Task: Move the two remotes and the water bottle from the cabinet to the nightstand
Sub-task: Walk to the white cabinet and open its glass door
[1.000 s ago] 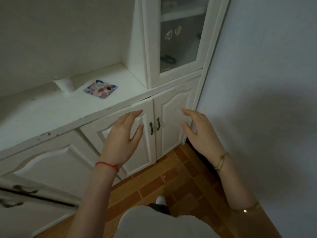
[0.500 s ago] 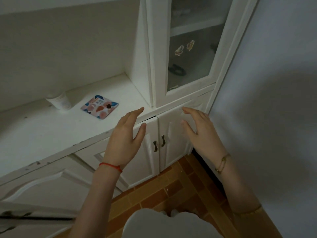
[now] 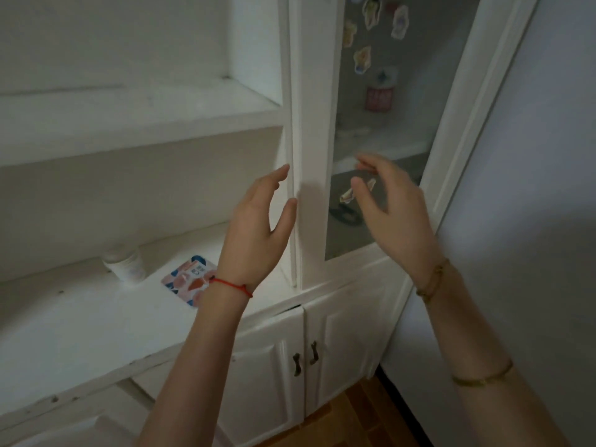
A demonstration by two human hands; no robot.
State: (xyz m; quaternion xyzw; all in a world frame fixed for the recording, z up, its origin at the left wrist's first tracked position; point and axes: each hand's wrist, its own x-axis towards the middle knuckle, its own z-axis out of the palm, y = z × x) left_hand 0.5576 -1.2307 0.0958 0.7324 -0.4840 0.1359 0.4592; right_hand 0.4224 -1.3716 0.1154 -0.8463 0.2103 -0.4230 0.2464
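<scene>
We hold both hands up in front of the white cabinet (image 3: 309, 130), and neither one grips anything. Our left hand (image 3: 254, 233) has its fingers straight and loosely spread, the fingertips close to the upright post of the cabinet frame; we cannot tell whether they touch it. Our right hand (image 3: 392, 208) is raised before the glass door (image 3: 380, 124), fingers gently curved, thumb apart from them, holding nothing.

The glass door is closed and stands between our hands and what lies behind it. Stickers (image 3: 362, 59) dot the pane. Through the glass we make out a shelf with pale, blurred shapes and, lower down, a dark curved object (image 3: 345, 214); we cannot tell what these are, and we cannot pick out the remotes or the water bottle anywhere in view.

To the left, on the open counter (image 3: 80, 317), a small white jar (image 3: 125, 262) stands near the back, and a patterned square packet (image 3: 187, 280) lies flat just beside our left wrist, partly hidden by it. Above them runs an open shelf (image 3: 129, 114). Below the counter, two closed lower doors (image 3: 322, 359) meet at a pair of dark handles (image 3: 304, 358). A plain wall (image 3: 532, 221) borders the cabinet on the right.
</scene>
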